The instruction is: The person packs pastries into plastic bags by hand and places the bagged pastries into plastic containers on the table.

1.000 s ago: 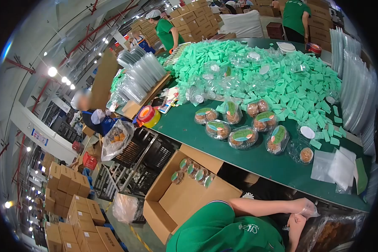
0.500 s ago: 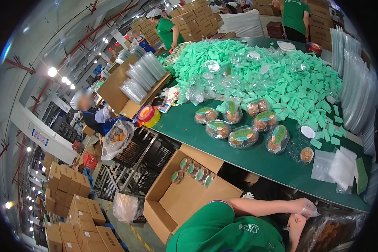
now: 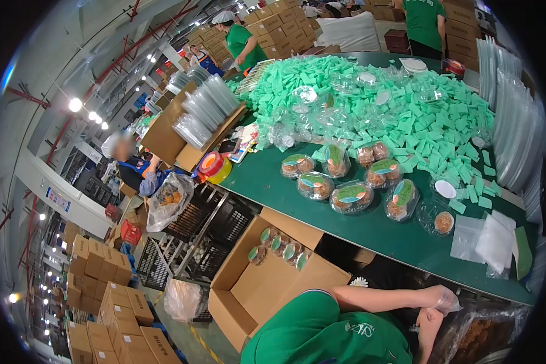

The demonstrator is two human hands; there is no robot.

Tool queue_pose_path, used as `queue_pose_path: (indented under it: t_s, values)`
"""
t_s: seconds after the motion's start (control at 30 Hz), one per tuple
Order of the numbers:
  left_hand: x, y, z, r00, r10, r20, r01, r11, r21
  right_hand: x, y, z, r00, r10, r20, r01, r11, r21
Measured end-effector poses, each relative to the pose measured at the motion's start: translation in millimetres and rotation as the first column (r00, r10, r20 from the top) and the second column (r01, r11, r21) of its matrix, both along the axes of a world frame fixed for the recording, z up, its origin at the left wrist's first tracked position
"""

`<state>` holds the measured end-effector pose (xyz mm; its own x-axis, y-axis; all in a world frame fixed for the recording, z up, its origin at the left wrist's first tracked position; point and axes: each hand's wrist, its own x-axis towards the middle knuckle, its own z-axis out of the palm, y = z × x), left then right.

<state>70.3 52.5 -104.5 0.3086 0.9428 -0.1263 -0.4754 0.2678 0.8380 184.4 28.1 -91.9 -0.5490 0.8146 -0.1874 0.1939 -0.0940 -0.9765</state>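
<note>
My left hand (image 3: 441,298) is at the lower right, in what looks like a thin clear plastic glove (image 3: 453,303). Its fingers are blurred by the film and bent away from view. Just below it, touching, my right hand (image 3: 429,317) has its fingers curled closed; what they grip, if anything, is hidden. Beneath both hands is a plastic-lined container (image 3: 500,321) of brown crumbly food (image 3: 476,340). On the green table (image 3: 273,203) above stand several clear clamshell packs (image 3: 352,198) of round brown pastries. One pack (image 3: 435,217) lies open with a pastry inside.
Green foam pieces (image 3: 418,130) and clear lids heap across the table. Clear bags (image 3: 494,242) lie at its right edge. An open carton (image 3: 267,297) with several packs stands left of me. Stacked clear trays (image 3: 519,133) rise at right. Co-workers (image 3: 242,43) stand beyond the table.
My hands stay almost in place. At left, a co-worker's arm has shifted and now shows raised. The co-worker at the top has lifted a hand off the table edge.
</note>
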Motion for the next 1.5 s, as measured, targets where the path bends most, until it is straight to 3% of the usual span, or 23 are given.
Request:
queue_pose_path:
  t_s: [0.57, 1.07, 1.17, 1.37, 1.5]
  values:
    - [-1, 1, -4, 0.998, -0.019, 0.065, 0.022, 0.998, -0.052, 4, 2, -13, 0.998, 0.06, -0.012, -0.06, 0.998, 0.033]
    - [3, 3, -22, 0.99, -0.003, 0.143, -0.009, 0.997, 0.082, 3, 2, -13, 0.999, 0.039, -0.009, -0.039, 0.999, 0.006]
    - [2, 3, -16, 0.99, 0.055, 0.127, -0.062, 0.996, 0.056, 0, 0, -7, 0.999, 0.032, -0.016, -0.032, 0.999, 0.004]
    - [2, 4, -15, 0.99, 0.114, -0.087, -0.11, 0.993, 0.049, 1, 0, -3, 0.999, 0.036, -0.002, -0.036, 0.999, 0.026]
    - [2, 2, -9, 0.985, 0.15, -0.089, -0.147, 0.988, 0.039, 1, 0, -3, 1.0, 0.023, -0.013, -0.023, 1.0, 0.015]
